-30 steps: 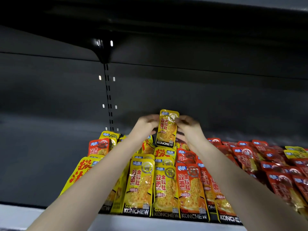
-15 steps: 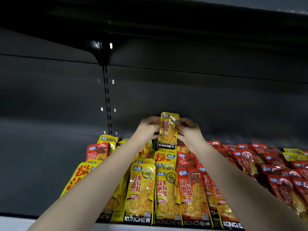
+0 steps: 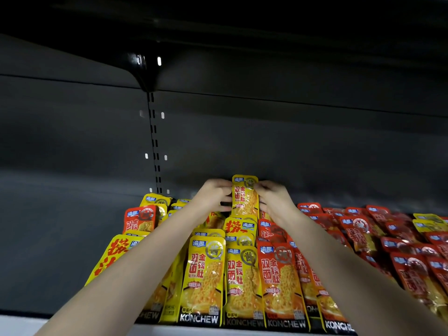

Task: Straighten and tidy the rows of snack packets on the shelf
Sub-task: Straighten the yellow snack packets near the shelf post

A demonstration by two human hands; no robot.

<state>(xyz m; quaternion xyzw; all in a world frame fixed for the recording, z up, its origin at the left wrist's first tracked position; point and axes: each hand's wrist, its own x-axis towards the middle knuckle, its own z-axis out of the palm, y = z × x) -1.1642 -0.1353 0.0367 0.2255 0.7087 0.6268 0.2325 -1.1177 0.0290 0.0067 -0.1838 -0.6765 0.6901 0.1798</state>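
Fingers (image 3: 225,189) of left hand (image 3: 213,196) and right hand (image 3: 272,198) pinched one yellow packet (image 3: 244,200) by its sides; I noted it upright, behind the yellow rows (image 3: 203,275) on the shelf (image 3: 48,251).

Bare forearms stretched forward, left hand (image 3: 213,195) and right hand (image 3: 272,200) close together, curled fingers pinching opposite edges of a yellow foil snack packet (image 3: 244,200)

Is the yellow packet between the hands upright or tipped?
Upright: the yellow packet stands vertical, left hand and right hand gripping its sides.
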